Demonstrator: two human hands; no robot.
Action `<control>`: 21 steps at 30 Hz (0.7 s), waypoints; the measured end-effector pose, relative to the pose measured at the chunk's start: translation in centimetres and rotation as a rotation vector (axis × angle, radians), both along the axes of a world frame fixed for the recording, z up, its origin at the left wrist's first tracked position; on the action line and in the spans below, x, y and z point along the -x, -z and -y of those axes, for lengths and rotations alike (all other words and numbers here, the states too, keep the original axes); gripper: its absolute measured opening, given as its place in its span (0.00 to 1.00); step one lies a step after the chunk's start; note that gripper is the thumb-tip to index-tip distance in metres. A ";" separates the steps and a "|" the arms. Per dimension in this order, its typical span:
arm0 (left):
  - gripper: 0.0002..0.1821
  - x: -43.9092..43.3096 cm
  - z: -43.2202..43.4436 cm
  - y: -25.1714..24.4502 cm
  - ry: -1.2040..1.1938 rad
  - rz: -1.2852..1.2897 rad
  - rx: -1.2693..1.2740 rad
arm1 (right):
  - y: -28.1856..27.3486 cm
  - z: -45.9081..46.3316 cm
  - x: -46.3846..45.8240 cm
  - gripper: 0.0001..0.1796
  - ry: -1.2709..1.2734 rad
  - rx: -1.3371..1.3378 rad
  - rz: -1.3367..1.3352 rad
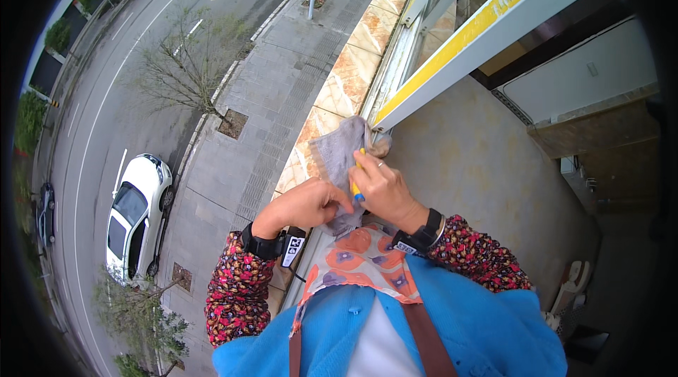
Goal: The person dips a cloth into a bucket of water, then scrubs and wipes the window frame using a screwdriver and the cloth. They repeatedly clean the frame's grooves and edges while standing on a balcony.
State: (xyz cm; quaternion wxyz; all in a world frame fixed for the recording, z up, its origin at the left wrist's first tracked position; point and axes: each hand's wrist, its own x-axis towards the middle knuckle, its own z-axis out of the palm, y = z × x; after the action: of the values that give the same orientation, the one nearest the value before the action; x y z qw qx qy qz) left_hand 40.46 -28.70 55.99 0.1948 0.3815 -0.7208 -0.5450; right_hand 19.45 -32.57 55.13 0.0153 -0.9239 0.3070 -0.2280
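A grey cloth (340,152) lies over the window's bottom track and part of the marbled tile ledge (347,77). My right hand (385,186) is closed round a yellow tool handle with a blue end (356,194), held over the cloth; the tool's working end is not clear. My left hand (312,203) is beside it at the cloth's lower left, fingers curled; whether they pinch the cloth cannot be told. Just beyond the cloth stands the corner of a white window sash (466,56), its edge covered by a worn yellow strip.
Left of the ledge is an open drop to a paved sidewalk (212,186) and a road with a parked white car (139,218). The sash slants across the upper right. Indoors on the right are a floor (461,165) and a wooden cabinet (598,130).
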 end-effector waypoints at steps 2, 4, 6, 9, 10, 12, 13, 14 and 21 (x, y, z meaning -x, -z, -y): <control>0.17 0.0 -0.1 -0.2 0.149 0.031 0.058 | 0.0 0.0 -0.1 0.08 -0.081 0.070 -0.004; 0.17 0.4 0.2 -0.2 -0.010 0.034 0.156 | 0.4 0.7 -0.2 0.10 0.021 0.017 -0.068; 0.17 0.7 0.8 -0.2 -0.201 0.121 0.122 | 0.8 1.6 -0.2 0.12 0.161 0.004 -0.025; 0.17 1.1 1.0 -0.2 -0.215 0.003 0.134 | 1.0 1.7 0.0 0.15 0.145 0.008 -0.049; 0.16 1.1 0.8 -0.3 -0.137 -0.056 0.140 | 0.9 1.3 0.0 0.16 0.140 -0.058 -0.007; 0.16 1.0 0.5 -0.3 0.067 -0.024 0.102 | 0.4 0.8 0.0 0.11 0.013 -0.089 0.028; 0.15 0.9 0.4 -0.3 0.199 0.016 0.058 | 0.0 0.3 -0.1 0.05 -0.065 0.011 0.102; 0.15 0.9 0.5 -0.3 0.226 0.053 0.076 | -0.1 1.0 -0.4 0.03 -0.091 0.071 0.128; 0.14 0.3 1.0 0.0 -0.100 0.075 0.067 | 0.6 2.3 -1.4 0.06 0.130 -0.028 -0.144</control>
State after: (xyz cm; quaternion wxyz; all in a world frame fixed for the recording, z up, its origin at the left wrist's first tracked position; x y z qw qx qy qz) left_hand 40.13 -29.72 56.04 0.2071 0.4304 -0.7254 -0.4956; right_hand 20.88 -34.84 54.52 -0.0085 -0.9156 0.3699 -0.1573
